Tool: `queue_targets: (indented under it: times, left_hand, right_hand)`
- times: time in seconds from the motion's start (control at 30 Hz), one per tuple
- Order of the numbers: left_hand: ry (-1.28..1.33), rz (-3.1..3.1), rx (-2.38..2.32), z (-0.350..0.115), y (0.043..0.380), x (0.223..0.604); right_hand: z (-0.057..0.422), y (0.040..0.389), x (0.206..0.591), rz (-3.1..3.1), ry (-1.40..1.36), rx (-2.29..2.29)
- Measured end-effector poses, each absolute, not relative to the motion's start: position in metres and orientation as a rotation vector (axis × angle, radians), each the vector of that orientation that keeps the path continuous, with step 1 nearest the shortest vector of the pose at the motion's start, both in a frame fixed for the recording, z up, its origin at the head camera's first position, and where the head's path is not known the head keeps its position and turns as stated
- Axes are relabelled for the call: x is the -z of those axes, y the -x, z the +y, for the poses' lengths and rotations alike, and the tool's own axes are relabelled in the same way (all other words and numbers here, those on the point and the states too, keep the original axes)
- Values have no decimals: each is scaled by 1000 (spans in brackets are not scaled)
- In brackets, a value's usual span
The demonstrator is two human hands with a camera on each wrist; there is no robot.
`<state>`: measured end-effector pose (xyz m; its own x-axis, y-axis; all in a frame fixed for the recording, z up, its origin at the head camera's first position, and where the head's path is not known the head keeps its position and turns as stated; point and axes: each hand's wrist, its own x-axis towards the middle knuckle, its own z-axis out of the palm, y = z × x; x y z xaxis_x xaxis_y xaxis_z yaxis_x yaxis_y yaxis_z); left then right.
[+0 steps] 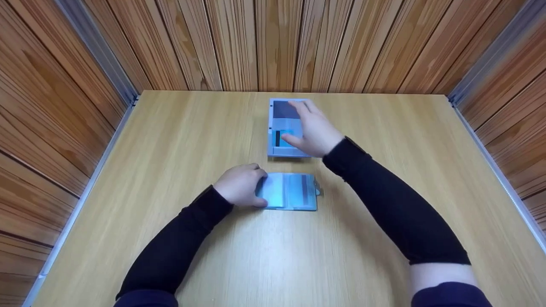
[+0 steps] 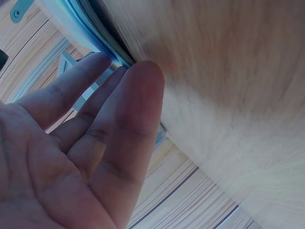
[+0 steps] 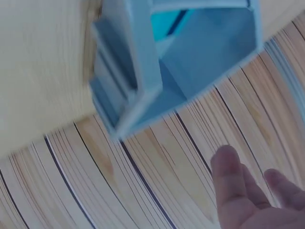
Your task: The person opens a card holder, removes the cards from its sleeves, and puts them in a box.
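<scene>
My left hand (image 1: 239, 186) holds the wallet (image 1: 294, 192), best by its edge; glare aside, probably light, bendy; right hand (image 1: 316, 131) spread, empty.

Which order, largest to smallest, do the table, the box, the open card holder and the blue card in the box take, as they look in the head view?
1. Table
2. Box and open card holder: both partly covered and close in size, so unsure
3. Blue card, partly covered
</scene>
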<state>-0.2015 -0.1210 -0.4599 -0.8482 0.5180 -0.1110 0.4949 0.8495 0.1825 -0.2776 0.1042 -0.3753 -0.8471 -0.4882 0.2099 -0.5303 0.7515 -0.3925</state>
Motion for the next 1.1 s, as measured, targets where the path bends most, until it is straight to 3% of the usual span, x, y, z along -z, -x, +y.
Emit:
queue_targets:
  times: [0.43, 1.1]
  left_hand:
    - [-757, 2863, -234, -120, 200, 459]
    - [-785, 2888, -209, -122, 199, 460]
  right_hand:
    - [154, 215, 411, -2863, -969, -743]
    - [144, 213, 465, -3165, -896, -389]
